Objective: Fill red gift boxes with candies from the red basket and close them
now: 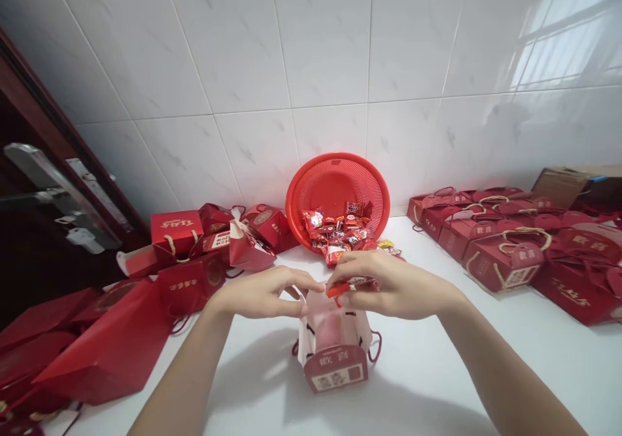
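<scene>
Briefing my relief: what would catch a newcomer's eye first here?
The bright red basket, tilted before the tiled wall, with wrapped packets inside. Then, front centre, the right hand holding something red above an open box, the left hand at its edge. Dark-red boxes crowd both sides.

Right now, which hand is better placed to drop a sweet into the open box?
Probably the right: the right hand holds a red-wrapped sweet at the open gift box, while the left hand is by its edge, no sweet visible there.
</scene>
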`<control>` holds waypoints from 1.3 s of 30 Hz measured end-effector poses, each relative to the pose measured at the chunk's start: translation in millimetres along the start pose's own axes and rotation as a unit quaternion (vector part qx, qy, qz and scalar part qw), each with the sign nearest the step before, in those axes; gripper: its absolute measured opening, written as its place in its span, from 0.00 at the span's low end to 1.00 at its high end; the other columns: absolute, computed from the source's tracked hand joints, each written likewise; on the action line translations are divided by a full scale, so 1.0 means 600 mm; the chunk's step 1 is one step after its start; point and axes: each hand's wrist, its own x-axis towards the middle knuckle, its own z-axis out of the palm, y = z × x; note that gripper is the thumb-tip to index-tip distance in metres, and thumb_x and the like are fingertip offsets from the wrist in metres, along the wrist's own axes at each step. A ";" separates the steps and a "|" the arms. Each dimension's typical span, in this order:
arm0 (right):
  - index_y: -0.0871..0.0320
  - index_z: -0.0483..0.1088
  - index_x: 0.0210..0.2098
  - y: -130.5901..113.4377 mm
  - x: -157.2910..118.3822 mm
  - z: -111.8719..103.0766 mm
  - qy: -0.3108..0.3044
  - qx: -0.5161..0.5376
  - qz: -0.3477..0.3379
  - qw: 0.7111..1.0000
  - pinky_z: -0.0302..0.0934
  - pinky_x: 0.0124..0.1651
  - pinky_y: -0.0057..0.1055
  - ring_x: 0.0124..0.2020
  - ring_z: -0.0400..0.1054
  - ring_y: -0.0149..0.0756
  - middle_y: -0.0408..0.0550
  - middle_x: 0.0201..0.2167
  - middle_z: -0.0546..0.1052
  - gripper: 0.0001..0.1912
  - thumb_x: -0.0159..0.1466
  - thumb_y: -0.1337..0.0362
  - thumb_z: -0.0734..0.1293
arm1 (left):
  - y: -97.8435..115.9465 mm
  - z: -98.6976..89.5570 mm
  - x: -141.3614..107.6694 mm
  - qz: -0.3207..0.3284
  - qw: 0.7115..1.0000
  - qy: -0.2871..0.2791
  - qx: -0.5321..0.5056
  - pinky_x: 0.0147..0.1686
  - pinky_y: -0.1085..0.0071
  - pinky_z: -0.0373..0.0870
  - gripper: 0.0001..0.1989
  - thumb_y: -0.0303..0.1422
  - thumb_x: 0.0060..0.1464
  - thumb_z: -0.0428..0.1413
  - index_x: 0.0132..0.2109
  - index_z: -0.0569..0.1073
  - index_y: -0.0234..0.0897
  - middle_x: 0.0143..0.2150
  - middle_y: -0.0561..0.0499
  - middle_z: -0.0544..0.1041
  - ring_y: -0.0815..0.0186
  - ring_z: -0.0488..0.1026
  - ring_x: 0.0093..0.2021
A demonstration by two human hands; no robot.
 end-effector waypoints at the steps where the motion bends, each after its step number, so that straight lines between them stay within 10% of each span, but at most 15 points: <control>1: 0.58 0.79 0.40 0.001 0.004 0.002 -0.009 -0.008 -0.004 1.000 0.60 0.33 0.24 0.32 0.69 0.32 0.47 0.34 0.78 0.09 0.65 0.69 0.66 | -0.001 0.000 0.001 0.006 1.000 0.000 -0.004 0.50 0.69 0.72 0.18 0.35 0.58 0.59 0.56 0.78 0.47 0.52 0.50 0.81 0.60 0.77 0.49; 11: 0.57 0.73 0.45 0.024 0.017 0.020 0.011 -0.005 0.047 0.999 0.60 0.36 0.27 0.36 0.71 0.34 0.47 0.38 0.79 0.09 0.65 0.66 0.66 | 0.003 0.007 0.013 0.032 0.999 0.038 -0.011 0.50 0.68 0.72 0.25 0.26 0.51 0.57 0.56 0.78 0.46 0.55 0.51 0.79 0.58 0.75 0.52; 18: 0.55 0.62 0.40 0.018 0.018 0.026 0.086 0.202 0.148 0.964 0.58 0.26 0.23 0.23 0.65 0.27 0.37 0.25 0.69 0.04 0.66 0.68 0.57 | -0.009 0.011 0.010 0.010 0.997 0.070 0.011 0.51 0.65 0.73 0.28 0.29 0.52 0.58 0.61 0.74 0.47 0.57 0.50 0.79 0.57 0.75 0.52; 29: 0.58 0.71 0.36 0.023 0.021 0.030 0.062 0.123 0.081 0.987 0.66 0.41 0.30 0.38 0.73 0.34 0.46 0.36 0.79 0.05 0.62 0.71 0.65 | -0.002 0.006 0.010 0.031 0.999 0.030 0.022 0.52 0.65 0.72 0.24 0.28 0.55 0.57 0.59 0.75 0.44 0.59 0.49 0.77 0.57 0.74 0.54; 39: 0.58 0.76 0.37 0.027 -0.019 -0.049 0.263 0.051 0.075 0.961 0.69 0.46 0.35 0.40 0.75 0.37 0.49 0.36 0.81 0.08 0.64 0.61 0.68 | 0.004 0.010 0.009 -0.013 0.997 0.050 0.052 0.55 0.65 0.70 0.27 0.32 0.56 0.58 0.64 0.71 0.47 0.63 0.49 0.74 0.55 0.72 0.60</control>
